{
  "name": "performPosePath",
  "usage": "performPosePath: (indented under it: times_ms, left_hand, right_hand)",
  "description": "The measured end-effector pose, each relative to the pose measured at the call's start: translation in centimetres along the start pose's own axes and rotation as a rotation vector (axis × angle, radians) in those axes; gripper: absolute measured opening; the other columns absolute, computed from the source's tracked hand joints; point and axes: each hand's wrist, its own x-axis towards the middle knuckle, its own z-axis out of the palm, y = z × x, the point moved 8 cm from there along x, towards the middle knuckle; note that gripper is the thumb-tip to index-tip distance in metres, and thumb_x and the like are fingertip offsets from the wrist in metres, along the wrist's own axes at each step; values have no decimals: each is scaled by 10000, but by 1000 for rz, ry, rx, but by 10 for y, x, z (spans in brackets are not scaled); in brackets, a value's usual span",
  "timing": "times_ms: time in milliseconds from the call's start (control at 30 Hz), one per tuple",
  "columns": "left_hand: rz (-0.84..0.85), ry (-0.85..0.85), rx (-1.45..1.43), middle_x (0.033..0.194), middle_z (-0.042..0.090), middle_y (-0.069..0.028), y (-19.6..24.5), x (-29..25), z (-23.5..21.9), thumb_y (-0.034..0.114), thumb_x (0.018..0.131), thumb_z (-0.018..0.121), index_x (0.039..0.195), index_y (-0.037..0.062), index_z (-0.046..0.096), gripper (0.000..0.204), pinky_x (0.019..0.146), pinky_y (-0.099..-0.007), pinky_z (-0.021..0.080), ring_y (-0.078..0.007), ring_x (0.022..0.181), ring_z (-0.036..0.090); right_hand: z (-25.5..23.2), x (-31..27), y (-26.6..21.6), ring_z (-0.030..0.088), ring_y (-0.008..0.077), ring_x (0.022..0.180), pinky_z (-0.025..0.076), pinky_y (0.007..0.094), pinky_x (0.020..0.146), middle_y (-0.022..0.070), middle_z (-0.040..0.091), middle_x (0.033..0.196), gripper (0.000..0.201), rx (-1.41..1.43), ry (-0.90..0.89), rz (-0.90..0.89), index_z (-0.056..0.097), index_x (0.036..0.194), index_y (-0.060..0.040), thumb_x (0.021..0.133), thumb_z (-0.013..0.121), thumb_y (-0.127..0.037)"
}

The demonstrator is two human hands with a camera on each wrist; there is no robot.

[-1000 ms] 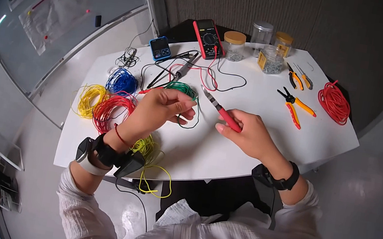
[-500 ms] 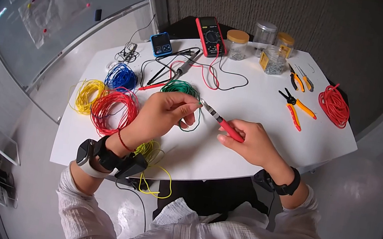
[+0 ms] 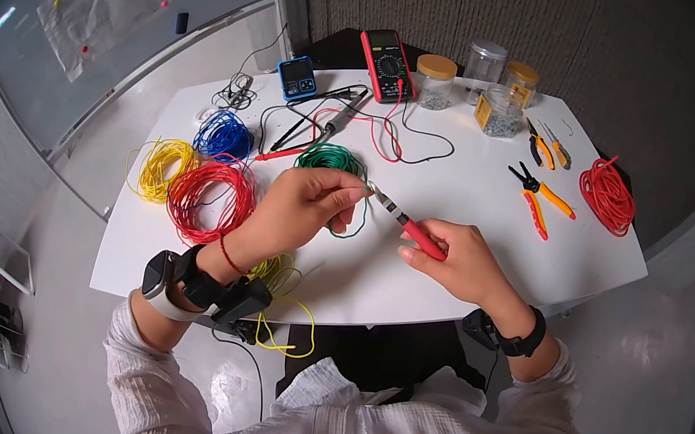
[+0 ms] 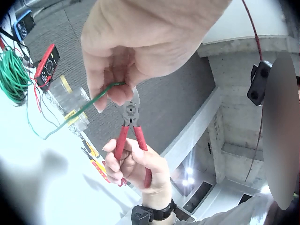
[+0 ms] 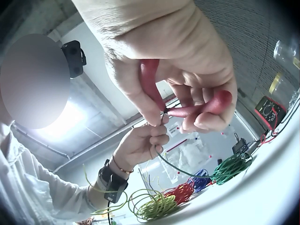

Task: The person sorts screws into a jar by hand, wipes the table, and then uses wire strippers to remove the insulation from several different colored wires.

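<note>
My left hand (image 3: 299,209) pinches the end of a green wire (image 4: 91,102) between thumb and fingers. From there the wire droops back to a green coil (image 3: 330,157) on the table. In my right hand (image 3: 469,262) are red-handled wire cutters (image 3: 422,237), their metal head (image 4: 131,111) raised to the left fingertips. The left wrist view has the handles spread slightly, with fingers wrapped around them. The cutters' tips overlap the pinched wire end, and the left fingers partly hide them.
Left on the white table (image 3: 408,295) lie blue (image 3: 224,137), yellow (image 3: 164,170), red (image 3: 209,200) and yellow-green coils (image 3: 273,273). Behind are a multimeter (image 3: 388,67), a soldering iron (image 3: 346,114) and jars (image 3: 498,114). Wire strippers (image 3: 535,197) and a red coil (image 3: 607,195) lie right.
The cutters' tips and the left fingertips have come together at the green wire's end; a second ago they were apart. Over the last half second both hands hardly moved.
</note>
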Motion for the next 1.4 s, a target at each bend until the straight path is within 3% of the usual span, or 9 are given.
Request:
performPosePath:
  times_ms: [333,400,833,1100,1400]
  left_hand:
    - [2,2,-23,715,554,5,-3,-1,3,157,916,501,991,-6,597,203,604,-208,500,-55,636,550]
    - [-5,11,-38,708,551,5,-4,0,4,158,914,505,990,-8,595,203,604,-211,502,-56,634,549]
    - [29,20,-14,691,540,0,-3,-2,6,149,911,509,990,-18,582,199,592,-207,473,-70,626,537]
    - [55,28,-66,675,544,6,-4,-3,8,122,912,500,994,-21,588,188,590,-205,450,-51,613,502]
    - [98,20,-101,683,539,-7,-6,-2,9,135,912,505,987,-39,578,203,598,-213,442,-74,629,512]
  right_hand:
    - [-3,-4,-5,574,123,628,457,259,614,76,588,676,313,-80,31,-13,588,952,16,788,653,-243]
    - [-6,-5,-7,507,249,531,407,344,537,118,504,592,351,-49,110,-90,588,890,-4,771,646,-329]
    - [-7,-10,-12,542,279,603,429,358,583,140,545,672,362,-118,158,-113,575,937,-9,763,652,-317]
    - [-7,-13,-11,569,265,710,461,370,643,112,585,777,389,-248,293,-238,544,1000,-17,746,672,-282]
    - [-7,-14,-10,573,255,705,465,363,638,108,583,774,381,-242,333,-260,545,1004,-29,729,685,-252]
